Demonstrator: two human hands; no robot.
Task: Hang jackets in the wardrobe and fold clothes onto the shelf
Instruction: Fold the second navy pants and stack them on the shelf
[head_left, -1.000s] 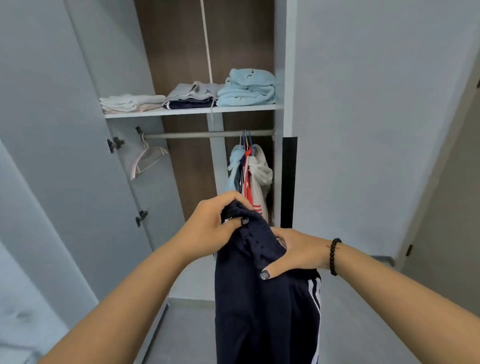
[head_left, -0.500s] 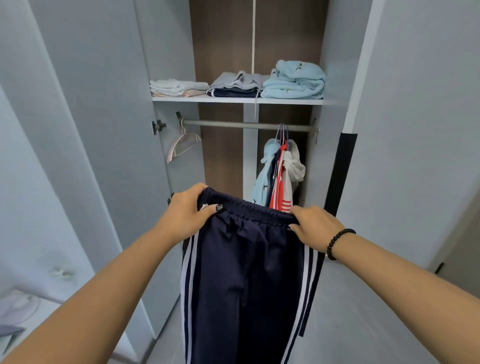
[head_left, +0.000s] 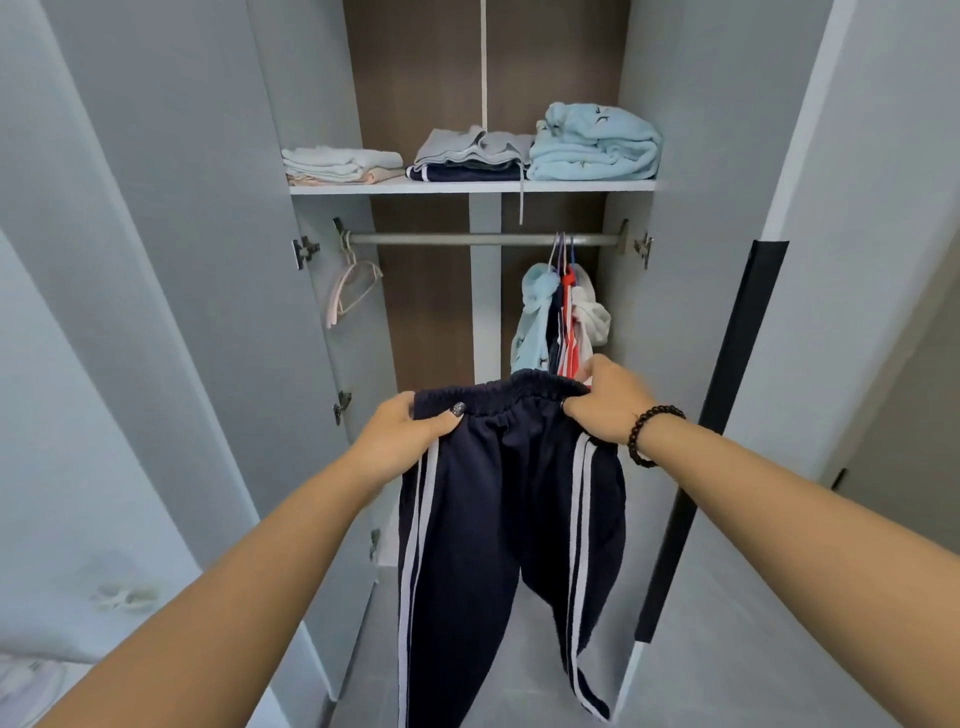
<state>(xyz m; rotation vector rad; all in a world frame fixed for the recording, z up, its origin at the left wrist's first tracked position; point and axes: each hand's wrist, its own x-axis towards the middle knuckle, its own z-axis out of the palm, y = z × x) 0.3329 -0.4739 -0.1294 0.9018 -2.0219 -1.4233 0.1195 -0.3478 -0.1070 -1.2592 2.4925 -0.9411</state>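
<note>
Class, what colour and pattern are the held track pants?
Navy track pants with white side stripes; head view.

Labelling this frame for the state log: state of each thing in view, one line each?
navy track pants: unfolded, hanging by the waistband
left hand: grips waistband's left end
right hand: grips waistband's right end
wardrobe doors: open
shelf: holds three folded stacks
rail: jackets bunched at right
pink hanger: bare, at left end
</note>
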